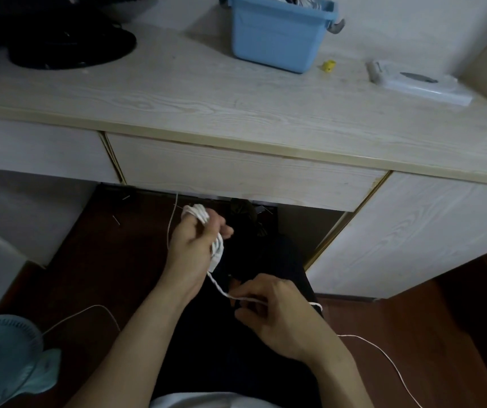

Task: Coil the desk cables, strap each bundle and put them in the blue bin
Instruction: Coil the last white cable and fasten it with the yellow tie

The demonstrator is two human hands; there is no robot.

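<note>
My left hand (196,240) is raised below the desk edge with several loops of white cable (218,248) wound round its fingers and palm. A single strand runs from that coil down to my right hand (277,313), which pinches it over my lap. The loose tail of the cable (383,357) trails away to the right across the floor. The blue bin (277,39) stands at the back of the desk top, with white cable bundles showing above its rim.
On the pale wooden desk (207,98) lie black items (68,45) at the back left, a small yellow object (329,66) and a white packet (421,83) at the right. A teal fan (6,360) stands on the floor at lower left. A thin white cord (89,312) crosses there.
</note>
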